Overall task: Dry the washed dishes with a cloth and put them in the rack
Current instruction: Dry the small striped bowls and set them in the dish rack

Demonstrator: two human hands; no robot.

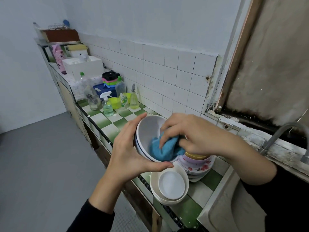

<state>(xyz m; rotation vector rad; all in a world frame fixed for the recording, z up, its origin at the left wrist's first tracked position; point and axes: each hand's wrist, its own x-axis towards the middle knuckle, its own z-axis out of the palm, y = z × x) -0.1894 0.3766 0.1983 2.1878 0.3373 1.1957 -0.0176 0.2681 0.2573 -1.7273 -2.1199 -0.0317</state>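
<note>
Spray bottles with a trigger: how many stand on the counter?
2. The white-trigger spray bottle stands beside the glass jar; the yellow-liquid spray bottle stands near the tiled wall. More may be hidden.

Bare counter (107,120) lies between the bottles (123,93) and stacked dishes (170,186).

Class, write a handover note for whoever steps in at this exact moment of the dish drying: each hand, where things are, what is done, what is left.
Left hand holds the blue-rimmed bowl, tilted, above the counter.
Right hand's grip presses the blue cloth inside it.
Cream bowls and floral plates, small bowls on top, sit stacked on the counter.
Done: this bowl is mid-wipe.
Left: finish it, dry whatever in the stacks is wet, rack everything; no rack clearly in view.
</note>
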